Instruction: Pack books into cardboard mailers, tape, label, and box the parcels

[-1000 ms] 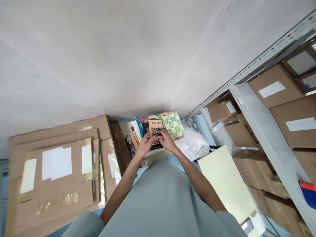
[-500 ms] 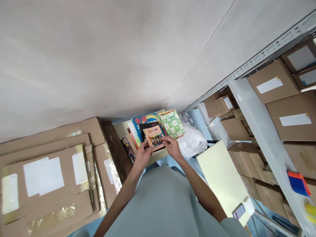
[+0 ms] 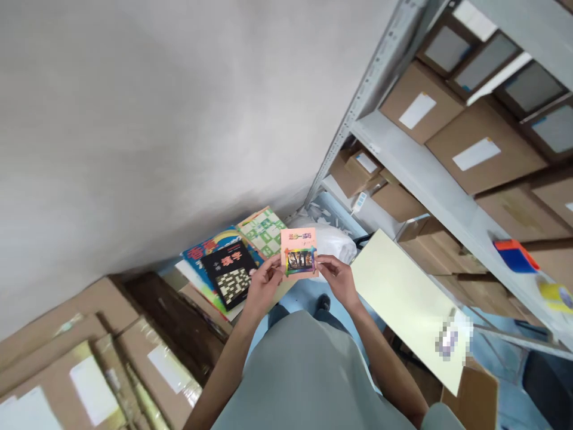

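Observation:
A small pink book (image 3: 298, 254) with a rainbow-framed picture on its cover is held up between both hands. My left hand (image 3: 265, 285) pinches its left edge, and my right hand (image 3: 336, 278) grips the right edge. Left of it lies a black book (image 3: 229, 269) with a black-and-white grid on the cover. That one rests on a larger blue book (image 3: 203, 245). Behind the pink book a green-and-white chequered book (image 3: 262, 232) lies against the wall side of the pile.
Taped cardboard boxes (image 3: 94, 370) are stacked at the left. A white plastic bag (image 3: 333, 239) sits beyond the books. To the right are a pale yellow tabletop (image 3: 398, 298) and a metal shelf (image 3: 416, 161) loaded with cartons. A grey wall (image 3: 179, 119) rises behind.
The pink book has been lifted off the pile and moved right, still in both hands. The black book beneath is now uncovered. My view has turned to the right.

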### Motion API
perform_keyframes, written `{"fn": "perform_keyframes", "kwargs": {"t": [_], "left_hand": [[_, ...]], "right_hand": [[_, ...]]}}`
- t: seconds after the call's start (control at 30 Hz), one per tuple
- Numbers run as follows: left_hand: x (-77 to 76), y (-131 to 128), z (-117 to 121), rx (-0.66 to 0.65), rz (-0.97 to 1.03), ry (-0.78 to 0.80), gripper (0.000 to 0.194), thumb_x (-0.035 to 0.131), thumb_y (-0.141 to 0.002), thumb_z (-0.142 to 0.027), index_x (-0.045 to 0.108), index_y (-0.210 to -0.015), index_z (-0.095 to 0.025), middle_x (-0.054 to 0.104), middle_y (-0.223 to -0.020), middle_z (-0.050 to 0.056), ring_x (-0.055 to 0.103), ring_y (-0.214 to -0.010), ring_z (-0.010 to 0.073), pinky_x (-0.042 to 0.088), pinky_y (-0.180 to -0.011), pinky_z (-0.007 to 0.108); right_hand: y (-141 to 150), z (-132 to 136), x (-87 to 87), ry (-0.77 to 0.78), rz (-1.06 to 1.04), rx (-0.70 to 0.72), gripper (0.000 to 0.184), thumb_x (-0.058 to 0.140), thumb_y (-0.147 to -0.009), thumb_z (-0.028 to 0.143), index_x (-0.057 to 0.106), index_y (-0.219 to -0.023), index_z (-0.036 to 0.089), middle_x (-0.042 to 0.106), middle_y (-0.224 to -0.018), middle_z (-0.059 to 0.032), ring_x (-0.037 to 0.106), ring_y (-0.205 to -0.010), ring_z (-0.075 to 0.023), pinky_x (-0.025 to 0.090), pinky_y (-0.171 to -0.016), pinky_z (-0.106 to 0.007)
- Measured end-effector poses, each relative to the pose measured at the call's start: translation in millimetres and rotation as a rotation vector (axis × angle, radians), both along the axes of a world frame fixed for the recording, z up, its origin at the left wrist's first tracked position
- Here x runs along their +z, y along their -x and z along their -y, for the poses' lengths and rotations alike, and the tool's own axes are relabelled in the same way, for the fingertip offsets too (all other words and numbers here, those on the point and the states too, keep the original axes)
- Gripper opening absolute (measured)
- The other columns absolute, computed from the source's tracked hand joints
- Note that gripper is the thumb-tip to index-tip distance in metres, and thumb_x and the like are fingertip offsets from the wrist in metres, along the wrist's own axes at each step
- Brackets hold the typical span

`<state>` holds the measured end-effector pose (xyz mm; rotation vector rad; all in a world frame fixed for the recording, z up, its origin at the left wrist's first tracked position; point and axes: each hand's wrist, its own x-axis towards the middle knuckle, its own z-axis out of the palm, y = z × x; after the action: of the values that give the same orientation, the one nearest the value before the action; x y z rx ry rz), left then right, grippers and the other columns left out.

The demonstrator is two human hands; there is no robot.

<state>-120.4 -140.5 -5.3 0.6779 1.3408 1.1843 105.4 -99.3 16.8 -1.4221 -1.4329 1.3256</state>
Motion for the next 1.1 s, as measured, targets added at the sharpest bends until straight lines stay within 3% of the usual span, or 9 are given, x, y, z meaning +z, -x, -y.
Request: {"fn": "perform_keyframes", "kwargs": {"t": [0.2,0.33,0.5,0.67,0.8,0.9,1.0,1.1], "left_hand": [[22.1,-98.1,-42.3,-0.265,-0.039,-0.058,0.051,0.085,-0.083,-0.055,0.081,-0.125,-0.025,0.081,-0.124,0.008,0.071,-0.093,0.0248,0.055,-0.083,0.034],[27.4,-181.0,-60.4,-0.407,-0.088,-0.094,0.051,0.084,-0.084,-0.055,0.081,-0.124,-0.024,0.081,-0.121,0.009,0.072,-0.098,0.0269,0.056,-0.085,0.034],[29.5,-292.6,-78.6,-0.549,-0.106,-0.116,0.053,0.086,-0.083,-0.055,0.081,-0.123,-0.021,0.082,-0.117,0.009,0.070,-0.087,0.0229,0.054,-0.075,0.032],[32.0,-387.5,-82.9,-0.677,-0.037,-0.105,0.051,0.088,-0.084,-0.057,0.081,-0.119,-0.021,0.082,-0.125,0.012,0.074,-0.117,0.0322,0.058,-0.099,0.038],[32.9,-430.1,-82.3,-0.706,-0.019,-0.052,0.055,0.092,-0.080,-0.059,0.081,-0.117,-0.019,0.081,-0.129,0.015,0.075,-0.123,0.0366,0.060,-0.099,0.042],[29.8,-444.0,-84.8,-0.674,-0.048,-0.053,0.058,0.094,-0.078,-0.058,0.081,-0.118,-0.018,0.082,-0.130,0.016,0.078,-0.119,0.0357,0.063,-0.092,0.039],[25.0,-452.4,-87.0,-0.586,-0.117,-0.075,0.062,0.097,-0.073,-0.056,0.083,-0.118,-0.016,0.084,-0.128,0.016,0.080,-0.116,0.0353,0.067,-0.091,0.039],[22.8,-463.3,-82.0,-0.509,-0.174,-0.113,0.063,0.095,-0.075,-0.056,0.085,-0.122,-0.015,0.085,-0.123,0.014,0.082,-0.112,0.0347,0.070,-0.094,0.044]], "right_hand": [[-107.2,10.5,3.7,-0.061,-0.062,-0.268,0.036,0.078,-0.094,0.057,0.085,-0.109,0.025,0.086,-0.115,-0.0081,0.081,-0.105,-0.0289,0.066,-0.096,-0.042],[-187.7,21.7,0.3,-0.112,-0.127,-0.408,0.034,0.079,-0.093,0.055,0.085,-0.108,0.025,0.086,-0.112,-0.0082,0.080,-0.101,-0.0284,0.065,-0.093,-0.042],[-285.4,41.4,-1.0,-0.130,-0.168,-0.565,0.033,0.078,-0.094,0.054,0.084,-0.107,0.024,0.086,-0.109,-0.0085,0.079,-0.094,-0.0265,0.064,-0.087,-0.040],[-359.5,64.4,-4.7,-0.144,-0.184,-0.721,0.032,0.077,-0.094,0.053,0.083,-0.106,0.024,0.085,-0.106,-0.0080,0.077,-0.086,-0.0239,0.064,-0.085,-0.039],[-394.6,72.1,-9.4,-0.125,-0.184,-0.774,0.031,0.075,-0.095,0.050,0.083,-0.108,0.023,0.084,-0.105,-0.0088,0.076,-0.082,-0.0231,0.064,-0.083,-0.040],[-408.3,67.9,-7.0,-0.179,-0.092,-0.801,0.030,0.074,-0.097,0.048,0.084,-0.112,0.024,0.082,-0.123,-0.0122,0.079,-0.105,-0.0274,0.066,-0.087,-0.040],[-408.9,57.7,-1.3,-0.276,-0.005,-0.784,0.031,0.069,-0.103,0.049,0.084,-0.117,0.026,0.078,-0.139,-0.0134,0.073,-0.132,-0.0304,0.067,-0.097,-0.042],[-397.4,46.2,2.2,-0.235,-0.062,-0.673,0.042,0.068,-0.105,0.055,0.080,-0.132,0.026,0.078,-0.142,-0.0132,0.076,-0.129,-0.0305,0.068,-0.101,-0.045]]}}
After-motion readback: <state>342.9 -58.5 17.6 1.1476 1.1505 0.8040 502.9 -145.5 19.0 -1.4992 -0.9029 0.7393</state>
